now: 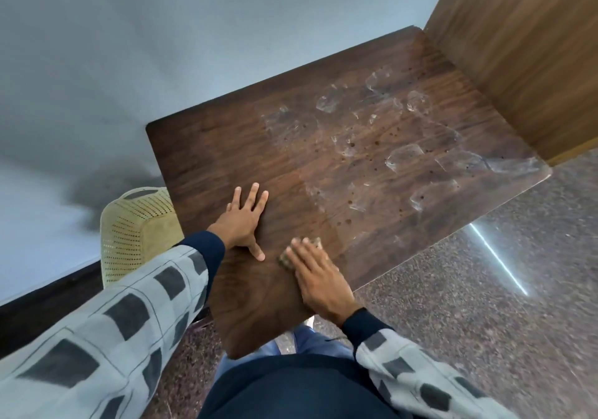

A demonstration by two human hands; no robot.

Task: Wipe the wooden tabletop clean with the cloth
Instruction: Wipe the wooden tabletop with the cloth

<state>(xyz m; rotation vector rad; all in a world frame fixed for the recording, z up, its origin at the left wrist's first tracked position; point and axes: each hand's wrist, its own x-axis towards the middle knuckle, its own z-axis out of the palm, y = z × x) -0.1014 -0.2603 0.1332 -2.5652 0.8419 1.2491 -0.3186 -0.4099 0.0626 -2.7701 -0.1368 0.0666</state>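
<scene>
The dark wooden tabletop [226, 146] fills the middle of the view, with water puddles and droplets [404, 156] spread over its far right half. My left hand [244, 221] lies flat on the wood near the left edge, fingers spread. My right hand [318, 278] presses a small brownish cloth [286, 260] onto the near part of the top with straight fingers; most of the cloth is hidden under the hand, which looks slightly blurred.
A cream perforated plastic basket [136, 224] stands on the floor by the table's left edge. A wooden panel [517, 56] rises along the far right side. Speckled stone floor [485, 289] lies to the right, a pale wall [129, 46] behind.
</scene>
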